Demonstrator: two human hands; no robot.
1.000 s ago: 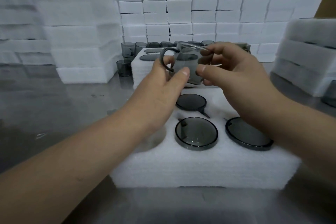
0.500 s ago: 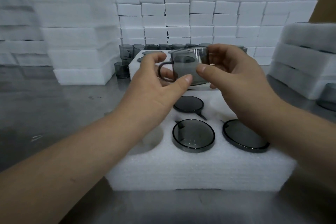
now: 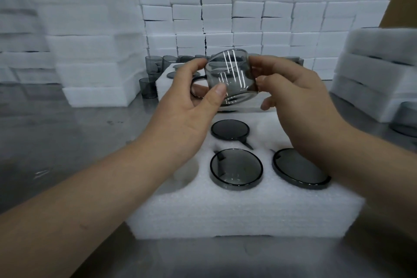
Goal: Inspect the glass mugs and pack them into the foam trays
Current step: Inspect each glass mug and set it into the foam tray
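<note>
A smoky grey glass mug (image 3: 230, 74) is held up in the air above the white foam tray (image 3: 243, 210), tilted, its handle pointing left. My left hand (image 3: 191, 115) grips it on the handle side, thumb on the glass wall. My right hand (image 3: 291, 97) pinches the mug's right side with thumb and fingers. In the tray's round pockets sit three grey mugs: one at the back (image 3: 230, 129), one at the front middle (image 3: 236, 169), one at the front right (image 3: 297, 168). A front left pocket (image 3: 189, 174) is partly hidden by my left wrist.
Loose grey mugs (image 3: 153, 67) stand at the back left beside a second foam tray (image 3: 162, 84). Stacks of white foam blocks (image 3: 248, 13) wall the back; foam trays pile at left (image 3: 90, 52) and right (image 3: 379, 63). Another mug (image 3: 406, 117) sits at the right edge on the steel table (image 3: 67, 137).
Both hands have turned and tilted the mug, so its side wall now catches light streaks. The handle has moved lower, behind my left fingers.
</note>
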